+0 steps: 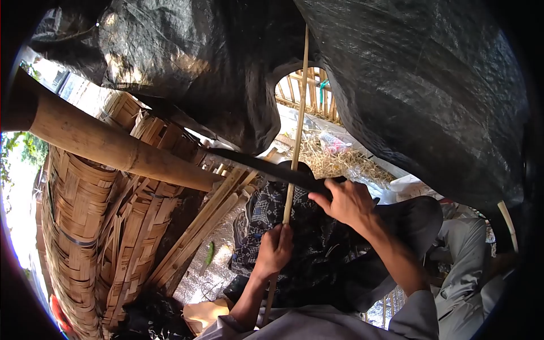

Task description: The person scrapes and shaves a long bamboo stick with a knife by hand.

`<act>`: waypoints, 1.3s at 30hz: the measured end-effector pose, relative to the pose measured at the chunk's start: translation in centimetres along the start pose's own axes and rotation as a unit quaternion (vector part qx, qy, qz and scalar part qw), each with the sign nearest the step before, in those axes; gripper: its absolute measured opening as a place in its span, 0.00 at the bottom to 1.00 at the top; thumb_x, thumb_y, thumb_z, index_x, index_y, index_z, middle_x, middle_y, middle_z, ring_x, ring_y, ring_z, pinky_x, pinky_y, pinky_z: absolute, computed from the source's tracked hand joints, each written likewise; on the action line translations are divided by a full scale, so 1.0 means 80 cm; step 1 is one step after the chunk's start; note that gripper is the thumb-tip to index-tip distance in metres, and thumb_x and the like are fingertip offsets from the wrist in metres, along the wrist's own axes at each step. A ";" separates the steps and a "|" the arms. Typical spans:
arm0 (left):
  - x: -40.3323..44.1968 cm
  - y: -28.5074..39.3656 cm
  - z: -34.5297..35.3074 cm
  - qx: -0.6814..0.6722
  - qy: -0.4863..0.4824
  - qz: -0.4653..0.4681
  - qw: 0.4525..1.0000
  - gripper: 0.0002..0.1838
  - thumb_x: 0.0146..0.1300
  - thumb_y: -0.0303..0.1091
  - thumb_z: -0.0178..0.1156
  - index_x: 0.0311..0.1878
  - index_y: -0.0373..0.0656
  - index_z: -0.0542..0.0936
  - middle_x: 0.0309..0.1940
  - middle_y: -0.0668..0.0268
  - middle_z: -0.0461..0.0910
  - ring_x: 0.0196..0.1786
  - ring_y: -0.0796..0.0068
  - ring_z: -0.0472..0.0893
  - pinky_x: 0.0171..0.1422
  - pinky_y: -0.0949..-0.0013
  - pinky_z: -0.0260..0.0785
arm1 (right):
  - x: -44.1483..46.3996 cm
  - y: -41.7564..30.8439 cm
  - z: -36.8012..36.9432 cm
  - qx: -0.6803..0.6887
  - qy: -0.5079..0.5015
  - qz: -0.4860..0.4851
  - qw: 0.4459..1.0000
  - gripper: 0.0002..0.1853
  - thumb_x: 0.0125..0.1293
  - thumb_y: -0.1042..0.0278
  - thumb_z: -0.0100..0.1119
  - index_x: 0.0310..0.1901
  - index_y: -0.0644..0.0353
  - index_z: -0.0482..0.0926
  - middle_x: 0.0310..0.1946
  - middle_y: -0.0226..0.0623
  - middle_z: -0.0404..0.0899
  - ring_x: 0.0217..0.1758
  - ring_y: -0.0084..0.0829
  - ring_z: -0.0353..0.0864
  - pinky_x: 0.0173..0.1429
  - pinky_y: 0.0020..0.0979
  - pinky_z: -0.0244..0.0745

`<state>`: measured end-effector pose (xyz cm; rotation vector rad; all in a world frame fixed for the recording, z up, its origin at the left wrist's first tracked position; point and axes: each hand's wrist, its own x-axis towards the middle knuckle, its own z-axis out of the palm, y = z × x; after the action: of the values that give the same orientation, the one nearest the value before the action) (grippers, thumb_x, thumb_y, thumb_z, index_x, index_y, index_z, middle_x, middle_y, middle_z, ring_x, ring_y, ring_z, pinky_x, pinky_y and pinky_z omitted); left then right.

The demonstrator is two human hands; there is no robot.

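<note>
A thin bamboo strip (299,130) runs upright through the middle of the view. My left hand (275,249) is closed round its lower part, above my lap. My right hand (347,203) grips the handle end of a long dark blade (255,163). The blade points to the upper left and crosses the strip above my left hand; whether its edge touches the strip I cannot tell. Beneath both hands lies a dark patterned cloth (272,209) over my legs.
Black plastic sheeting (419,85) hangs overhead. At the left are a thick bamboo pole (124,150), woven bamboo (79,209) and leaning bamboo slats (198,232). Straw (323,158) lies on the ground ahead. A person's grey-clad leg (462,255) is at the right.
</note>
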<state>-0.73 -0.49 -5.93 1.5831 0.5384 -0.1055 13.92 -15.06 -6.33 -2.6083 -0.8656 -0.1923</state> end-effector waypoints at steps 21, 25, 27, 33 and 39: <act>0.019 0.028 -0.011 -0.003 0.017 -0.043 0.999 0.18 0.70 0.38 0.43 0.25 0.39 0.68 0.14 0.74 0.63 0.17 0.86 0.63 0.20 0.76 0.54 | 0.052 0.011 -0.053 -0.052 -0.115 -0.222 0.967 0.34 0.56 0.27 0.45 0.28 0.57 0.79 0.07 0.35 0.69 0.12 0.36 0.75 0.20 0.33 0.66; 0.021 0.032 -0.005 -0.082 0.011 -0.077 0.994 0.18 0.71 0.39 0.43 0.25 0.40 0.67 0.14 0.76 0.62 0.15 0.87 0.61 0.18 0.78 0.53 | 0.041 0.016 -0.022 0.024 -0.103 -0.212 0.971 0.34 0.55 0.26 0.45 0.27 0.56 0.79 0.07 0.37 0.70 0.11 0.37 0.75 0.18 0.33 0.67; 0.019 0.035 -0.001 -0.043 0.013 -0.055 0.997 0.18 0.71 0.39 0.42 0.25 0.41 0.67 0.14 0.76 0.62 0.15 0.88 0.63 0.18 0.79 0.53 | 0.039 0.018 -0.024 0.026 -0.099 -0.184 0.978 0.34 0.55 0.27 0.45 0.28 0.56 0.79 0.07 0.37 0.70 0.11 0.37 0.75 0.17 0.33 0.68; 0.023 0.030 0.006 -0.045 0.003 -0.040 0.998 0.18 0.71 0.41 0.42 0.25 0.43 0.66 0.12 0.75 0.60 0.12 0.86 0.60 0.15 0.79 0.51 | 0.068 0.041 -0.039 0.019 -0.106 -0.119 0.987 0.34 0.56 0.27 0.45 0.26 0.56 0.79 0.07 0.38 0.70 0.11 0.39 0.74 0.19 0.37 0.70; 0.027 0.026 0.001 -0.057 0.007 -0.051 0.997 0.19 0.71 0.39 0.43 0.25 0.39 0.68 0.13 0.73 0.64 0.17 0.86 0.65 0.20 0.77 0.56 | 0.047 0.027 -0.039 0.009 -0.141 -0.201 0.969 0.35 0.52 0.23 0.46 0.24 0.55 0.79 0.07 0.39 0.70 0.12 0.38 0.75 0.18 0.37 0.70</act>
<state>2.02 0.02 -4.89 1.4458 0.6265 -0.1382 18.22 -15.86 -3.20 -2.4492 -1.4855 0.0844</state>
